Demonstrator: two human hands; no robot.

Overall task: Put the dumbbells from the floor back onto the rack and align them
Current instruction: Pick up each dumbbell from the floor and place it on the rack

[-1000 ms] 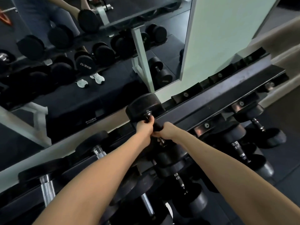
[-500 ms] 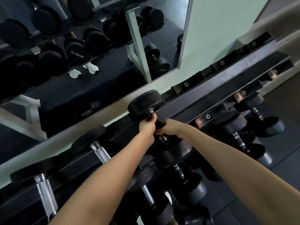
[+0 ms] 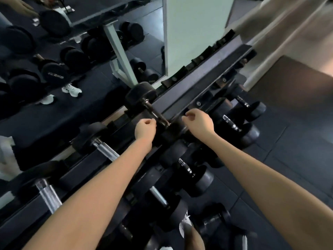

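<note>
A black dumbbell point(image 3: 141, 96) with a dark metal handle rests across the top tier of the black rack point(image 3: 203, 78). My left hand point(image 3: 145, 129) hovers just left of its handle, fingers loosely curled, holding nothing. Just to the right of the handle is my right hand point(image 3: 199, 121), also loosely curled and off the bar. Two more dumbbells with chrome handles, one point(image 3: 106, 148) nearer and one point(image 3: 47, 195) at the left edge, lie on the same tier. Further dumbbells point(image 3: 187, 170) fill the lower tiers.
A wall mirror point(image 3: 72, 60) behind the rack reflects dumbbells and white shoes. A pale pillar point(image 3: 194, 29) stands behind the rack's right half, whose top cradles point(image 3: 200, 60) hold nothing. Dark rubber floor point(image 3: 292, 141) lies to the right, with a dumbbell point(image 3: 214, 222) low near my feet.
Both hands have let go of the dumbbell's handle and drawn apart to either side. The dumbbell now lies on the top tier on its own.
</note>
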